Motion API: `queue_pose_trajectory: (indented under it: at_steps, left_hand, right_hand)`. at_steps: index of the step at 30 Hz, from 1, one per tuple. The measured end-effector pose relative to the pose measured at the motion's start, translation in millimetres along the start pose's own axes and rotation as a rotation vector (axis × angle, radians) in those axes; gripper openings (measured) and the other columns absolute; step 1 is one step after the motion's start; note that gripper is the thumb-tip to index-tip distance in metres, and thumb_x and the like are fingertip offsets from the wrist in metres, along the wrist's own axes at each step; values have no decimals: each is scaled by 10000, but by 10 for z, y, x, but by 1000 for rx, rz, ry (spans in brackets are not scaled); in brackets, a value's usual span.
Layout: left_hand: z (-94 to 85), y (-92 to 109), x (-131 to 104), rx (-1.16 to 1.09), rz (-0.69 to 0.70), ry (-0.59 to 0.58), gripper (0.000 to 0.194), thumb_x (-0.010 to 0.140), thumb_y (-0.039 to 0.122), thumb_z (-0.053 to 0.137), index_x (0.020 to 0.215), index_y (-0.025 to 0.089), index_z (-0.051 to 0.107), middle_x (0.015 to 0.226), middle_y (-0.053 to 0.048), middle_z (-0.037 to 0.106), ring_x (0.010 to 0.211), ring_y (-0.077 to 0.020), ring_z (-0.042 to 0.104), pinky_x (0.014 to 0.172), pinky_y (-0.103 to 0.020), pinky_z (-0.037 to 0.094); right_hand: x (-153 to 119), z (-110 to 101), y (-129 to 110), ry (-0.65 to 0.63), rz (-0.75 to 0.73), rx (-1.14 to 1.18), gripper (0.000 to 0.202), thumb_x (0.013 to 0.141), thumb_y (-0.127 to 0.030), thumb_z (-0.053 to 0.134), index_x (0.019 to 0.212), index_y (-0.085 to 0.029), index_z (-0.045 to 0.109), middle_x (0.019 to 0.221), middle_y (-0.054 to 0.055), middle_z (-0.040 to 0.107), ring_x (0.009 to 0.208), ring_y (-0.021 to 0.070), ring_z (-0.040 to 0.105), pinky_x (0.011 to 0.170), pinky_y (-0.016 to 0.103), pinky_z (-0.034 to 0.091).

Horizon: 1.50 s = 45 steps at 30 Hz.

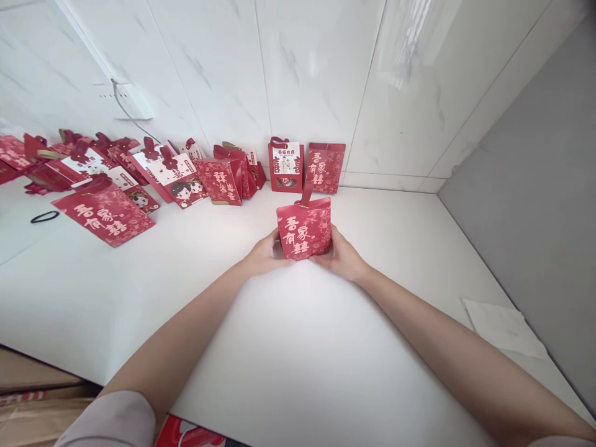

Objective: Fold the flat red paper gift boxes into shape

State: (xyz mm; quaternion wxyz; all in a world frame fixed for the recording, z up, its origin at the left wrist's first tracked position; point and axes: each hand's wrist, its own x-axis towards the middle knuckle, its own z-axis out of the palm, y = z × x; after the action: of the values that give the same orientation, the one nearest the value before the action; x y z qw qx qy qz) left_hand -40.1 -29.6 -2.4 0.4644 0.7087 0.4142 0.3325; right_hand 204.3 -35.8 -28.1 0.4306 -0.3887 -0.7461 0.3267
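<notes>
A red paper gift bag (305, 228) with pale lettering and a ribbon loop on top stands upright between my two hands. On its left side, my left hand (267, 254) is closed round the lower edge, the thumb along the bottom front. My right hand (342, 254) grips the right side the same way, its thumb also at the lower front. The fingers behind the bag are hidden. Just beyond it, against the wall, stand a gift bag with a white front panel (285, 166) and a plain red gift bag (325, 167).
Several more red gift bags (109, 214) crowd the left back of the white table (302, 347). A black loop (45, 216) lies near them. A white sheet (505, 328) is at the right edge. Cardboard boxes (37, 416) sit below the left edge. A cable (133, 118) hangs from a wall socket.
</notes>
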Motion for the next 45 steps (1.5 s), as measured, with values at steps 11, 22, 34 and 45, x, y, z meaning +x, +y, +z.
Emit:
queue_pose_trajectory:
  at_steps: [11,22,34,45]
  left_hand:
    - [34,77,-62,-43,-69,-7,802,652,380,846,1349,181,505,1289,-142,635,1184,-349,600,1015,-500,468]
    - [15,10,-19,14,-23,57,619,810,506,687,1311,179,529,1282,-118,641,1174,-305,605,1017,-449,483]
    - [10,-53,3,21,-4,66,560,871,518,607,1312,187,511,1326,-98,614,1224,-289,575,1050,-423,464]
    - [25,-11,-11,79,43,68,567,899,531,556,1365,215,486,1393,-78,566,1278,-296,528,1101,-428,411]
  right_hand:
    - [1,-55,-27,-102,8,-44,847,724,-437,792,1423,-242,354,1401,131,547,1249,314,564,1029,502,476]
    - [15,-61,-33,-113,-8,-33,818,755,-447,767,1424,-234,348,1397,127,551,1231,304,579,1019,487,490]
    - [2,-54,-59,-115,3,-41,813,747,-496,764,1411,-229,379,1432,123,523,1272,319,547,1059,493,462]
    - [41,-86,-96,-142,183,165,490,935,-548,503,1322,-250,461,1371,69,580,1242,241,568,1081,433,443]
